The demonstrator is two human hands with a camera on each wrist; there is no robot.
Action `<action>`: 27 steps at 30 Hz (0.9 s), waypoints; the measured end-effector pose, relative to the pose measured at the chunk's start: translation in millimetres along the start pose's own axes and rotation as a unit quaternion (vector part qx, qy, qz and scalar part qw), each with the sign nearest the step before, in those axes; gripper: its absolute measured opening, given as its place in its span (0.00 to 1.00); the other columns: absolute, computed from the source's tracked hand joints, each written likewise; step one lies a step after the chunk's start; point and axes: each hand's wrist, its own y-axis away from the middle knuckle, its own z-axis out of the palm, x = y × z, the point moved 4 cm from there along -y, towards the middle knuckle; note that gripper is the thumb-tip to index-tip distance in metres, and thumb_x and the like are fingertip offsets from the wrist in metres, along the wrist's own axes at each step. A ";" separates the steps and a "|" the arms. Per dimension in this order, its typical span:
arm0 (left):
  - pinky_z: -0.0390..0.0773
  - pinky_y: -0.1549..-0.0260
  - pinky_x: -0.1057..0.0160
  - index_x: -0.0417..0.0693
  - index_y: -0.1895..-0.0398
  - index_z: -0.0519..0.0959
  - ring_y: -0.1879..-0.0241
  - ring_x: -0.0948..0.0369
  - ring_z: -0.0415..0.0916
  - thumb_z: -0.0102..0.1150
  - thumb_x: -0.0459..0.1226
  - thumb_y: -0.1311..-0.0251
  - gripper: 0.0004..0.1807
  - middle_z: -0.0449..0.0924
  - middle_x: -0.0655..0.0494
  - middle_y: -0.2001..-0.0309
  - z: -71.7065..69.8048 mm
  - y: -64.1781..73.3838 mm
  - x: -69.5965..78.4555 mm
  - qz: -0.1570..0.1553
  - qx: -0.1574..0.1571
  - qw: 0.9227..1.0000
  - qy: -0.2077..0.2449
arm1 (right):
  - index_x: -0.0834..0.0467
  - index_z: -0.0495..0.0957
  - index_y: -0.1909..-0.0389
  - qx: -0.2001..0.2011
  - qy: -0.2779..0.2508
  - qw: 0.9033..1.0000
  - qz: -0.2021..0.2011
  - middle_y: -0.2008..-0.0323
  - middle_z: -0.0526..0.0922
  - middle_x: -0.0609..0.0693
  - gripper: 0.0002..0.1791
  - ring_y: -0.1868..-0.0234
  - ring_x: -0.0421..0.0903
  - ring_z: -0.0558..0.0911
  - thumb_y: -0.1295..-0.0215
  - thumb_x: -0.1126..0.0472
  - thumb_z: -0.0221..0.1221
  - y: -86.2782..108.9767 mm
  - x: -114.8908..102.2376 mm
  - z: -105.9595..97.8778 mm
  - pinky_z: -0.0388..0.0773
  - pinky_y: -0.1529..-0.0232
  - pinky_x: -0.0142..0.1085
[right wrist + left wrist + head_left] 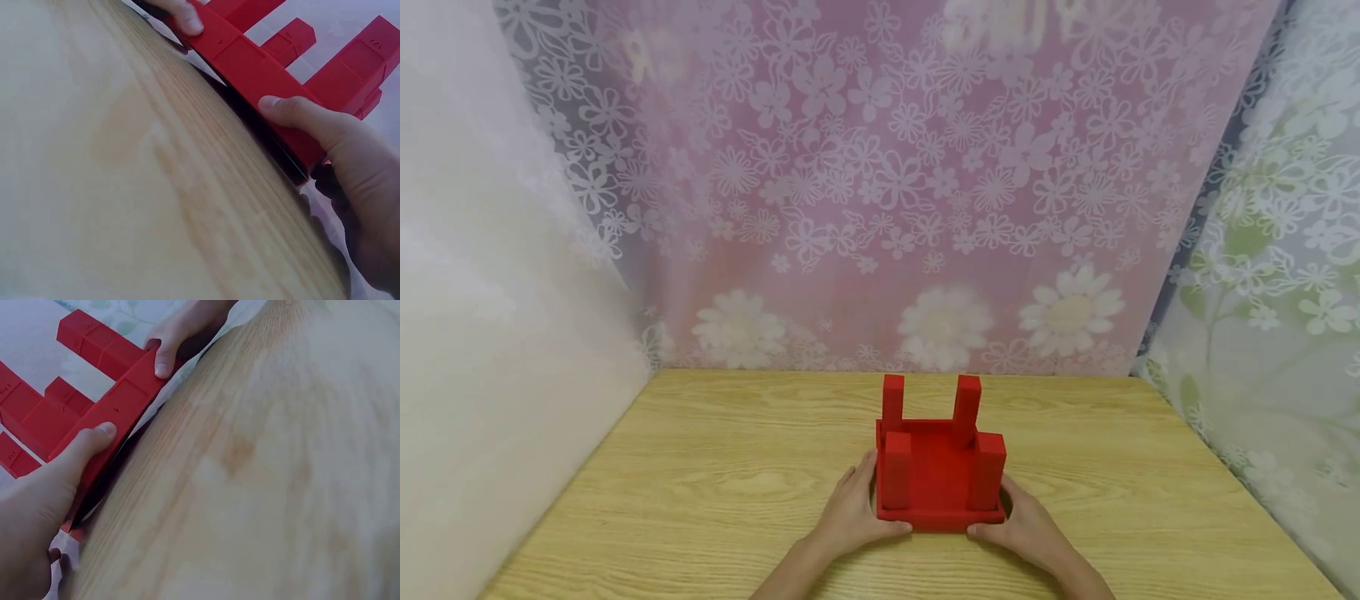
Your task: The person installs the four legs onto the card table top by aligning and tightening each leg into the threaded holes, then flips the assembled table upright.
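A red piece like a small upturned table (936,479), with a shallow rimmed base and several square posts (988,467) standing up at its corners, is between my hands. My left hand (850,515) grips its near left corner, thumb along the front wall and fingers at the left side. At the near right corner my right hand (1028,527) holds it the same way. In the left wrist view the front wall (125,400) bears a small mark, with both thumbs pressed on it. Small dark characters show on some posts (359,65) in the right wrist view. A dark gap runs beneath the front edge.
Under the piece spreads a light wood-grain tabletop (737,475). A pink flowered curtain (880,208) hangs along the back edge. Pale sheeting (497,275) closes the left side, and a flowered sheet (1285,292) the right.
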 end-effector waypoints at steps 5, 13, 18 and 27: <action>0.69 0.54 0.46 0.40 0.32 0.54 0.47 0.47 0.67 0.65 0.65 0.64 0.60 0.67 0.49 0.41 -4.1 -0.9 3.8 0.000 0.032 0.999 0.021 | 0.62 0.60 0.35 0.013 -0.012 1.000 -0.012 0.47 0.74 0.56 0.51 0.47 0.52 0.72 0.60 0.48 0.73 -0.1 -1.0 -1.8 0.66 0.47 0.50; 0.69 0.54 0.46 0.40 0.32 0.56 0.47 0.48 0.68 0.64 0.66 0.63 0.59 0.69 0.48 0.42 -9.4 -0.7 4.7 -0.028 0.049 0.998 0.028 | 0.64 0.55 0.33 0.009 -0.023 0.998 -0.066 0.40 0.68 0.59 0.54 0.40 0.56 0.65 0.60 0.52 0.73 0.8 -2.0 -3.5 0.60 0.44 0.55; 0.70 0.55 0.46 0.41 0.31 0.55 0.48 0.49 0.68 0.63 0.65 0.62 0.58 0.68 0.49 0.42 -12.1 -0.1 7.7 -0.038 0.041 0.997 0.047 | 0.68 0.61 0.36 0.047 -0.008 0.989 -0.137 0.43 0.71 0.61 0.43 0.43 0.56 0.69 0.54 0.66 0.70 1.4 -4.0 -6.2 0.69 0.48 0.41; 0.70 0.53 0.49 0.46 0.30 0.52 0.47 0.55 0.68 0.63 0.65 0.61 0.58 0.67 0.57 0.42 -13.8 0.8 11.3 -0.003 0.037 0.997 0.063 | 0.69 0.69 0.43 0.105 0.000 0.985 -0.137 0.48 0.76 0.58 0.36 0.46 0.55 0.72 0.57 0.72 0.69 1.4 -1.6 -9.5 0.71 0.50 0.43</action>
